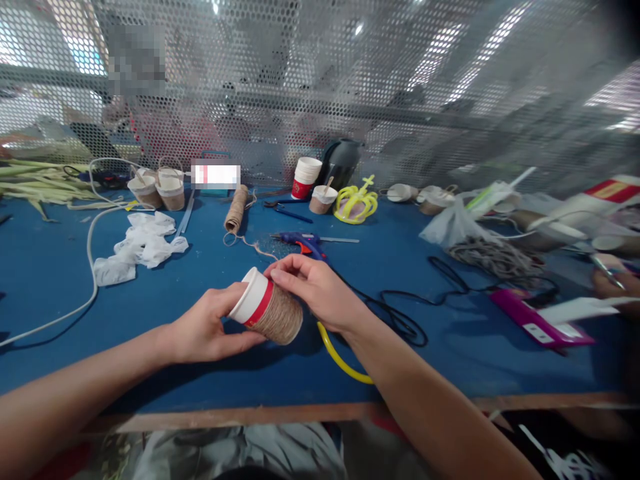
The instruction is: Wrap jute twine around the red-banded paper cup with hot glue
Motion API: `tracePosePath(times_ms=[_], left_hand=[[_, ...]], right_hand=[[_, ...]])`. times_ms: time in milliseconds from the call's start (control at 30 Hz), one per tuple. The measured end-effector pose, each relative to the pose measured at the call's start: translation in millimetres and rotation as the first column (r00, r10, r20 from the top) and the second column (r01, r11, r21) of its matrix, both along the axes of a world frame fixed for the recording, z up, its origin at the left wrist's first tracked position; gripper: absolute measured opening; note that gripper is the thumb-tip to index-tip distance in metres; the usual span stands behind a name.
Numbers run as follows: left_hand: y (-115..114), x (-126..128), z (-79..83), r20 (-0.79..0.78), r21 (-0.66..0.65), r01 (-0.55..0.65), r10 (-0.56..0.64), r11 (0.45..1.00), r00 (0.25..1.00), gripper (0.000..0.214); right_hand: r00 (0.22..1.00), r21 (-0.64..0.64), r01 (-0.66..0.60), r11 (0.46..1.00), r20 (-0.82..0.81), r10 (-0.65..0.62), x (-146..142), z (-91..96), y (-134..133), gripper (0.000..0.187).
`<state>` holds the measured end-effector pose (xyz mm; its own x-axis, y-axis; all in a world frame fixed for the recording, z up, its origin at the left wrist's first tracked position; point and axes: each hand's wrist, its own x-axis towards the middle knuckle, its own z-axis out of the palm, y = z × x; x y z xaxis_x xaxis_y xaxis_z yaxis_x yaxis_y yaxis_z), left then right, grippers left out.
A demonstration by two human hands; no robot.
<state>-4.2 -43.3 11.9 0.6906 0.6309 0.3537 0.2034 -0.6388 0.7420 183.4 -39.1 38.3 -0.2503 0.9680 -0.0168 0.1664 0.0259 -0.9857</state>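
Note:
My left hand (213, 327) grips a paper cup (257, 293) from its rim side, fingers in or over the mouth and thumb beneath. The cup is tilted, white at the rim with a red band, and its lower part is wrapped in brown twine (280, 317). At the cup's far side my right hand (320, 287) is closed, thumb and fingers pinched on the twine strand. That strand trails over the table from a twine roll (237, 210). Just beyond my right hand lies a blue glue gun (300, 241) with a glue stick in its back.
Behind stand stacked paper cups (307, 177), a twine-wrapped cup (323, 199), pliers (289, 211) and a yellow crown-like piece (356, 203). Crumpled white plastic (143, 243) lies left. Black cable (400, 313), a purple packet (540, 320) and another person's hand (615, 277) are right.

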Motion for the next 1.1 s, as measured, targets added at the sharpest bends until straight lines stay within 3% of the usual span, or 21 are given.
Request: tracePosePath(times_ms=[167,333,500,633,800,967,1100], left_hand=[[0.7,0.1,-0.8,-0.009,0.058,-0.017,0.018,0.998,1.000,0.017],[2.2,0.2,0.2,-0.019,0.057,-0.004,0.006,0.998,1.000,0.017],[6.6,2.1,-1.1,-0.010,-0.168,-0.057,0.056,0.984,0.998,0.037],[7.6,6.8,-2.6,0.074,-0.418,-0.077,0.118,0.905,0.990,0.036],[8.1,10.7,-4.9,0.119,-0.548,-0.083,0.175,0.832,0.977,0.029],[9.3,10.3,-8.3,0.162,-0.558,-0.071,0.193,0.826,0.968,0.025],[8.4,10.1,-8.4,0.139,-0.535,-0.088,0.190,0.840,0.972,0.023]], right_hand=[[0.985,0.109,-0.036,0.993,0.172,0.016,-0.7,1.1,-3.5,0.020],[0.941,0.288,-0.046,0.957,0.334,-0.055,-2.9,-3.1,-4.3,0.018],[0.887,0.417,0.022,0.909,0.412,-0.210,-5.5,-11.6,-2.8,0.015],[0.836,0.555,-0.014,0.832,0.463,-0.295,-11.5,-16.2,-4.0,0.012],[0.785,0.570,-0.064,0.819,0.535,-0.311,-19.2,-18.8,-5.6,0.011],[0.775,0.558,-0.075,0.827,0.554,-0.304,-20.0,-20.5,-4.4,0.012],[0.843,0.562,-0.066,0.825,0.473,-0.255,-16.1,-21.0,-2.1,0.011]])
